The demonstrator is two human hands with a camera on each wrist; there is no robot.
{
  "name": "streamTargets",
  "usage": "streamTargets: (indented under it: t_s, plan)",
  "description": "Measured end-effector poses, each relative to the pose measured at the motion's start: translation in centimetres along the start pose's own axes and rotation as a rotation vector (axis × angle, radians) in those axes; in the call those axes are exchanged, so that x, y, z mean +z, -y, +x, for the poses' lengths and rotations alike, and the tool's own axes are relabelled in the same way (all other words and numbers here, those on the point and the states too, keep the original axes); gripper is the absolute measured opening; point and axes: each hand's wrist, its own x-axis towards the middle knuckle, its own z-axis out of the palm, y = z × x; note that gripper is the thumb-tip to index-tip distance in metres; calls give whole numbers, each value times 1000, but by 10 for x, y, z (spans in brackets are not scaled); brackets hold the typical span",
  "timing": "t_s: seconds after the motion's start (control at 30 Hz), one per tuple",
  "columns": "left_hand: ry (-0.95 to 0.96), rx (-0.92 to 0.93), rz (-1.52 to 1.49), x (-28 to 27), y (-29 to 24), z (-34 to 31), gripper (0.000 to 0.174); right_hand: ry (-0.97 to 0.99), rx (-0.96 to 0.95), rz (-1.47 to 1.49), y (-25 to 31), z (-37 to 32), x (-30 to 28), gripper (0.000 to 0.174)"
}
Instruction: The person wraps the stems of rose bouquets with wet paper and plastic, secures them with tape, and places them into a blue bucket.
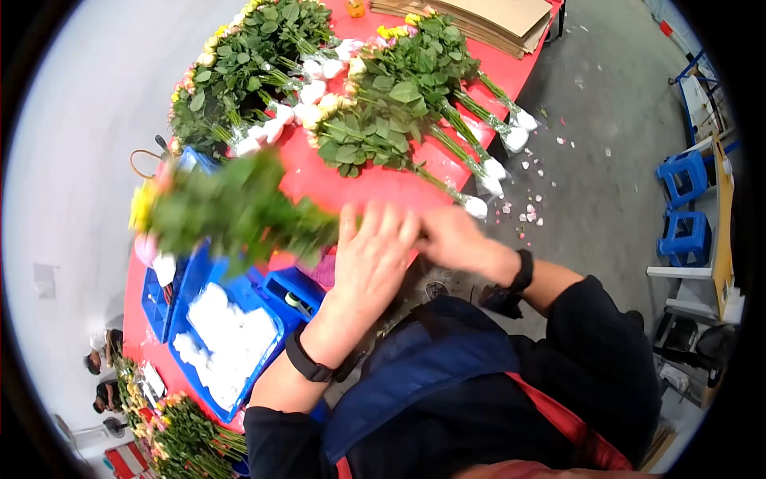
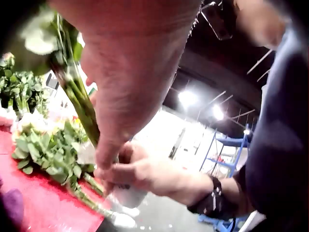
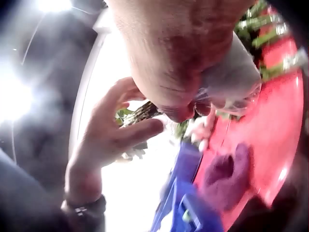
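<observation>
A bunch of roses [image 1: 231,207], blurred, lies across the front of my body with its yellow and pink blooms pointing left. My left hand [image 1: 373,257] curls over its stems, and in the right wrist view the stems [image 3: 140,113] run between that thumb and fingers. Beside it, my right hand [image 1: 456,239] grips the lower stem end. From under the right hand a white wrapped end [image 3: 236,79] with clear plastic sticks out in the right wrist view. In the left wrist view the two hands meet closely at the stem end, hiding part of it.
Several rose bunches [image 1: 399,88] with white wrapped ends lie on the red table [image 1: 343,191]. A blue bin [image 1: 277,323] holds white material at the left. A purple glove [image 3: 224,179] lies near it. Cardboard sheets [image 1: 503,16] are stacked at the back; blue stools [image 1: 685,239] stand right.
</observation>
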Motion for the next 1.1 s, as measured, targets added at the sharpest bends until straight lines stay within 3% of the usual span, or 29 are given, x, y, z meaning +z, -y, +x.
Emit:
streamTargets:
  t_s: [0.07,0.27,0.3,0.47,0.53,0.63,0.67,0.8,0.87,1.0,1.1]
  plan:
    - [-163,51,-20,-11,2,19,33,-278,15,-64,-55,8,-13,21]
    - [-35,-124,-54,1,26,-41,38,-581,314,-467,-196,52,-87,21]
    - [-4,-184,-69,4,31,-59,37,-632,244,-495,-226,58,-92,21]
    - [144,-519,-70,6,44,-151,34,-512,528,-559,-307,95,-101,33]
    - [166,-664,-66,0,44,-185,35,-356,593,-547,-313,104,-101,35]
    - [174,-822,16,-2,39,-239,35,-276,569,-545,-346,109,-89,36]
    - [181,-856,29,-3,35,-256,36,-224,648,-499,-354,112,-89,36]
    - [222,-1017,24,-5,15,-317,40,-197,772,-477,-361,109,-87,50]
    - [230,-1086,-18,-6,7,-335,39,-221,842,-553,-320,101,-84,55]
    - [35,-1248,-576,0,10,-326,24,-321,814,-682,-289,84,-83,64]
    - [50,-1098,-829,-8,27,-273,18,-345,764,-678,-261,63,-87,62]
